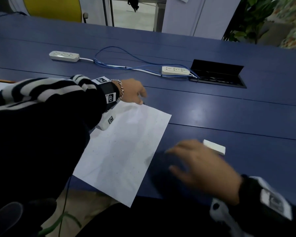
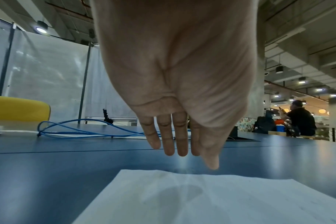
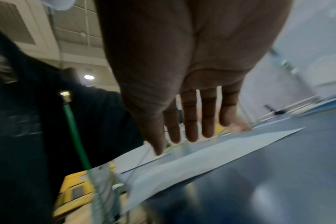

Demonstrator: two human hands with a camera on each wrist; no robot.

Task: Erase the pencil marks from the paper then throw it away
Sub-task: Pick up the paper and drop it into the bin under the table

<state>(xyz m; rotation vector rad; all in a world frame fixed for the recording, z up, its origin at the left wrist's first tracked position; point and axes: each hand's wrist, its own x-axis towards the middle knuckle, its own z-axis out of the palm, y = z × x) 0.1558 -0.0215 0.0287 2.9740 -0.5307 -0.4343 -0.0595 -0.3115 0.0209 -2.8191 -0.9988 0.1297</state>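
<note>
A white sheet of paper (image 1: 125, 149) lies on the blue table (image 1: 212, 106), its near corner hanging over the table's front edge. My left hand (image 1: 135, 93) hovers over the paper's far left corner with straight fingers (image 2: 173, 136), holding nothing; the paper (image 2: 201, 200) shows just below them. My right hand (image 1: 200, 166) is blurred, spread flat above the table to the right of the paper, empty. In the right wrist view its fingers (image 3: 190, 118) point toward the paper (image 3: 192, 163). A white eraser (image 1: 214, 146) lies on the table just beyond the right hand.
Two white power strips (image 1: 64, 56) (image 1: 175, 70) with blue cables (image 1: 126, 65) lie farther back. An open black cable hatch (image 1: 217, 74) sits at the back right. A yellow chair (image 1: 53, 7) stands behind the table. A person (image 2: 299, 119) sits far off.
</note>
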